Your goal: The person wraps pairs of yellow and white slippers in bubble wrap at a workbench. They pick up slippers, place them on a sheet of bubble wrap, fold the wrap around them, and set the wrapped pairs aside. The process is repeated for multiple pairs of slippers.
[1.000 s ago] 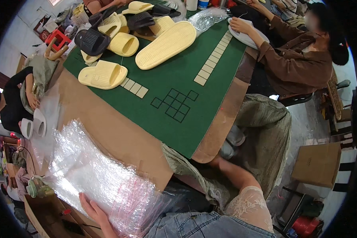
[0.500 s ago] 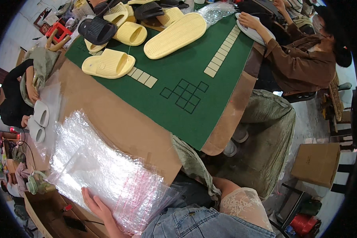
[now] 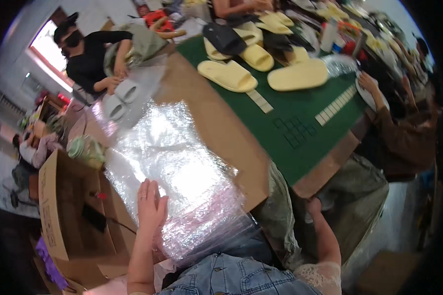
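My left hand (image 3: 151,204) lies flat, fingers stretched out, on a stack of shiny clear plastic bags (image 3: 167,142) with pinkish edges. My right arm reaches down past the table corner into an open grey-green woven sack (image 3: 357,196). There, my right hand (image 3: 314,204) is blurred at the brown table edge, its fingers mostly hidden. A whitish patch shows just below it, too unclear to name. On the green mat (image 3: 261,110) lie several yellow slippers, among them one yellow slipper (image 3: 227,76) close to the bags and another sole-up (image 3: 298,75). A black slipper (image 3: 224,39) rests behind them.
Across the table at the left, a person in black (image 3: 96,56) handles a pair of grey slippers (image 3: 117,104). At the right, a person in a brown sleeve (image 3: 403,128) touches a whitish slipper. An open cardboard box (image 3: 59,211) and a green-lidded jar (image 3: 85,150) stand left.
My view has swung left, so the table shows farther right. My right hand, hidden before, now shows at the table corner above the sack. My left hand stays flat on the bags.
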The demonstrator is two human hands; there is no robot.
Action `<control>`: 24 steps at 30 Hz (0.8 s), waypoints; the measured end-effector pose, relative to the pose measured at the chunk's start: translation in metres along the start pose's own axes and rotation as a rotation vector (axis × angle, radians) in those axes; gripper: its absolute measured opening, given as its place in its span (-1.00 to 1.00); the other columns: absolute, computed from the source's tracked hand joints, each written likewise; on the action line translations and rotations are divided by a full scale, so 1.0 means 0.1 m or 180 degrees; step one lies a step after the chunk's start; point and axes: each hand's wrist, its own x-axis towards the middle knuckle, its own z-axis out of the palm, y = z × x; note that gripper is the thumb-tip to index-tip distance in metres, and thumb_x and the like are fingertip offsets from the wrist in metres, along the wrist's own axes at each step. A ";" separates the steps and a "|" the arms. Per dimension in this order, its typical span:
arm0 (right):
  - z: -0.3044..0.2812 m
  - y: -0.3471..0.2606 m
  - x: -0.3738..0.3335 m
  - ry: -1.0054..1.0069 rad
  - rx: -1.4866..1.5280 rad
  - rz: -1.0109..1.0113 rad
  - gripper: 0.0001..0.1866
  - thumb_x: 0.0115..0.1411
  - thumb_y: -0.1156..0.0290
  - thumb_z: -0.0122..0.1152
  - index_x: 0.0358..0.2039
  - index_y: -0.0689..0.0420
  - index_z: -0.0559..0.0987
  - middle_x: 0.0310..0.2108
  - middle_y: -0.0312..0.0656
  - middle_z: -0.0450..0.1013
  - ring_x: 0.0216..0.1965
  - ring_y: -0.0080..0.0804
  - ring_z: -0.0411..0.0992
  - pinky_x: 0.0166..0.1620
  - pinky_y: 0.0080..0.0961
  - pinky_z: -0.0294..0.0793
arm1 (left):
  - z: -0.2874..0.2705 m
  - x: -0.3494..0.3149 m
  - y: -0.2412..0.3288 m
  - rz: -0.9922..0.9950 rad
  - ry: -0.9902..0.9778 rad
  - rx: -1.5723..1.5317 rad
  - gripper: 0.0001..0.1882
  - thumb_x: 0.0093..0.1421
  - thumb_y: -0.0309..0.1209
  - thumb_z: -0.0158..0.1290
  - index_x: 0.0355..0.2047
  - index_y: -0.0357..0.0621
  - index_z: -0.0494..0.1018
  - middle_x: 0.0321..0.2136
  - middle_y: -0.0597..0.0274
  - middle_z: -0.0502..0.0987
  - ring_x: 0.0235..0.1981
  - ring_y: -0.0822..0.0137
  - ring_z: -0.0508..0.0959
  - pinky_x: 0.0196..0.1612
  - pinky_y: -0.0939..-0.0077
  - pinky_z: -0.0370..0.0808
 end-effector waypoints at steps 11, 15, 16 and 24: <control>-2.72 -1.96 -0.79 -0.1208 -0.0545 -0.1024 -0.73 0.04 0.14 0.41 -0.47 0.10 0.73 -0.53 -0.16 0.62 -0.48 -0.28 0.59 -0.28 -0.40 0.56 | -0.19 0.18 -0.21 -0.1197 0.0699 0.0728 -0.24 0.13 0.02 0.26 0.25 -0.10 0.39 0.35 -0.31 0.14 0.41 -0.34 0.02 0.40 -0.18 0.03; -2.64 -2.69 -0.56 -0.0122 0.0756 -0.2192 -0.76 0.11 0.25 0.40 -0.34 0.17 0.70 -0.43 -0.17 0.62 -0.39 -0.37 0.59 -0.26 -0.43 0.55 | -0.03 0.14 -0.35 -0.1588 0.0428 -0.0035 -0.18 0.13 0.04 0.26 0.31 -0.07 0.32 0.41 -0.45 -0.04 0.40 -0.44 -0.01 0.39 -0.25 0.03; -2.55 -2.91 -0.39 -0.0124 0.1049 -0.2361 -0.75 0.13 0.26 0.40 -0.29 0.18 0.70 -0.39 -0.17 0.62 -0.37 -0.40 0.58 -0.24 -0.44 0.55 | -0.05 0.13 -0.31 -0.1653 0.0403 -0.0140 -0.16 0.12 0.03 0.27 0.33 -0.08 0.29 0.41 -0.48 -0.07 0.39 -0.44 0.01 0.37 -0.24 0.09; -1.63 -5.20 1.07 -0.0640 0.3837 -0.0929 -0.41 0.24 0.42 0.33 0.25 0.19 0.36 0.00 -0.10 0.44 -0.13 -0.35 0.47 -0.20 -0.47 0.55 | 0.07 -0.10 -0.27 -0.1473 0.0623 -0.0075 -0.20 0.12 -0.02 0.27 0.29 -0.11 0.32 0.41 -0.43 -0.04 0.41 -0.40 0.00 0.35 -0.29 0.04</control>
